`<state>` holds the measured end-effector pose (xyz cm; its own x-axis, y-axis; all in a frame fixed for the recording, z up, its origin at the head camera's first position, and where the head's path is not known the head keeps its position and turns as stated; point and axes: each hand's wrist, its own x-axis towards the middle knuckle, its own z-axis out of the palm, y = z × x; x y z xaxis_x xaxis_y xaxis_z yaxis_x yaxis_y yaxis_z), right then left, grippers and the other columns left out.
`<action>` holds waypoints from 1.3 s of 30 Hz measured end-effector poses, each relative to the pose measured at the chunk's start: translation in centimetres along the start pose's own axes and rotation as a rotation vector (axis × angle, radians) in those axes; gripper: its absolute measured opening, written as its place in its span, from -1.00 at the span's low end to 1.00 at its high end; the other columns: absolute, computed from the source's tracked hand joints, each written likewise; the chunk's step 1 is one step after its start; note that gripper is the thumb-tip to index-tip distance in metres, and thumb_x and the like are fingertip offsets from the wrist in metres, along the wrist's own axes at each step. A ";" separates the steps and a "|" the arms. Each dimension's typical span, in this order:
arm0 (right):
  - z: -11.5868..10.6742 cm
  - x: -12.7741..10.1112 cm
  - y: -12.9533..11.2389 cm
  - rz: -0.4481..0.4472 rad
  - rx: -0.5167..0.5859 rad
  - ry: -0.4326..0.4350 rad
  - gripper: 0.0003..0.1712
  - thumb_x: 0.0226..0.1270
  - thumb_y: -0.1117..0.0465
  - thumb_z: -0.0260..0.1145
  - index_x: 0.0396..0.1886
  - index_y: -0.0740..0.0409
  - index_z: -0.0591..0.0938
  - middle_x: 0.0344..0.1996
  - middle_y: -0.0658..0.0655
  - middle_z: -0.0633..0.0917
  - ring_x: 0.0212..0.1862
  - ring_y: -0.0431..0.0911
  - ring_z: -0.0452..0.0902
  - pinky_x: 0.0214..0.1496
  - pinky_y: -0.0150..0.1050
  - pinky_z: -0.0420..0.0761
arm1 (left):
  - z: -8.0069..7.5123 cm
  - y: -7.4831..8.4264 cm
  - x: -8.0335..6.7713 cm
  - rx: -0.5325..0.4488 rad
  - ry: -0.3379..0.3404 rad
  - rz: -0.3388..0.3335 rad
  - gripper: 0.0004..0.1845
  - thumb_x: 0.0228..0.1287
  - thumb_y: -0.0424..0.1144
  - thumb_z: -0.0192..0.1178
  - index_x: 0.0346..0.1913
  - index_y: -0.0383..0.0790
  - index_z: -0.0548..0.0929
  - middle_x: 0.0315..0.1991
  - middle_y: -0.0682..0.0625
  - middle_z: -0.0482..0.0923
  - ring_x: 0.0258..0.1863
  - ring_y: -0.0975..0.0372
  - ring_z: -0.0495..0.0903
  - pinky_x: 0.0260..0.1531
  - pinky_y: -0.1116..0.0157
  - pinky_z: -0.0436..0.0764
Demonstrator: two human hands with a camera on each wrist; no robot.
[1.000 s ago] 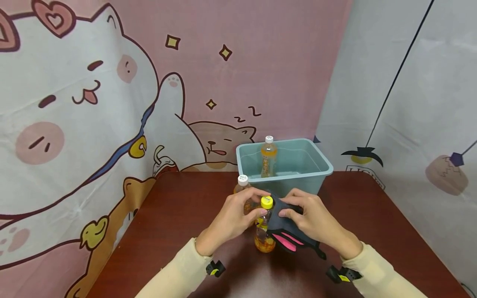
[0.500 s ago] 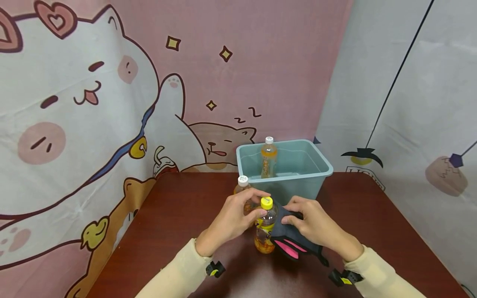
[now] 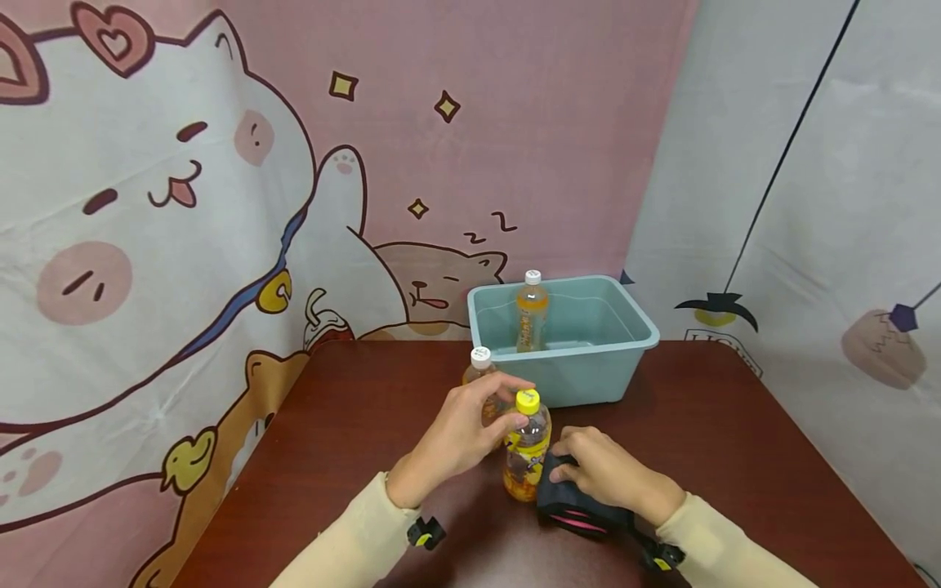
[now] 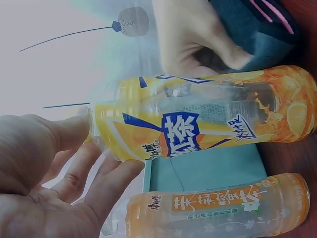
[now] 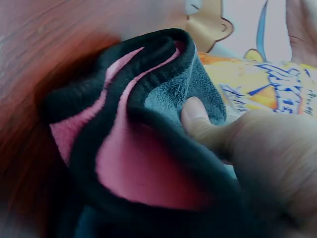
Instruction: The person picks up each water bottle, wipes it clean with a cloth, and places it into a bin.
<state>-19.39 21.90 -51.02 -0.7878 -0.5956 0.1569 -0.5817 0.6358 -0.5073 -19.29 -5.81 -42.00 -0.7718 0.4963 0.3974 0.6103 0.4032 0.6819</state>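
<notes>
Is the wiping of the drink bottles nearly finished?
One bottle already stands in the teal tub. The left hand steadies the yellow-capped bottle while the right hand holds the dark cloth low against it. A white-capped bottle waits on the table, so maybe halfway.

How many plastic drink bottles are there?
3: yellow-capped bottle gripped by the left hand; white-capped one just behind it; another upright inside the teal plastic bin.
</notes>
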 end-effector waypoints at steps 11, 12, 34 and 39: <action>-0.3 0.2 -0.1 -0.009 0.030 -0.009 -0.86 0.49 0.18 0.68 -0.04 0.05 0.96 -0.25 -0.11 0.75 -0.25 -0.43 0.57 -0.25 -0.40 0.62 | 0.1 -0.1 -0.1 -0.006 0.002 0.008 -0.52 0.54 -0.28 0.58 0.43 0.00 0.77 0.06 0.04 0.87 0.08 0.15 0.86 0.02 0.09 0.88; -0.5 0.2 -0.3 -0.011 0.033 -0.002 -0.88 0.49 0.17 0.68 -0.05 0.03 0.96 -0.27 -0.12 0.74 -0.26 -0.43 0.55 -0.25 -0.40 0.62 | 0.1 -0.2 -0.1 -0.007 0.003 0.011 -0.52 0.54 -0.28 0.58 0.43 0.00 0.77 0.06 0.04 0.87 0.08 0.15 0.86 0.03 0.04 0.89; -5.8 -0.1 -3.3 -0.061 0.070 0.339 -0.71 0.47 0.26 0.71 0.13 0.12 0.96 -0.22 -0.22 0.76 -0.39 -0.38 0.43 -0.34 -0.38 0.57 | -0.1 -0.2 0.0 -0.012 0.012 0.011 -0.47 0.53 -0.29 0.59 0.47 -0.06 0.73 0.09 -0.02 0.87 0.10 0.16 0.84 0.19 -0.07 0.90; -6.0 0.1 -3.9 -0.100 0.102 0.436 -0.73 0.45 0.28 0.72 0.10 0.02 0.98 -0.21 -0.24 0.78 -0.35 -0.35 0.50 -0.34 -0.39 0.57 | 0.0 -0.1 -0.2 -0.015 0.011 -0.010 -0.44 0.52 -0.30 0.60 0.48 -0.09 0.67 0.08 -0.07 0.89 0.20 0.09 0.88 0.31 -0.09 0.87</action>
<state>-18.36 22.28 -43.97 -0.7535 -0.3752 0.5400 -0.6532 0.5213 -0.5492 -19.25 -5.93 -42.17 -0.7797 0.4840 0.3973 0.6000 0.3961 0.6950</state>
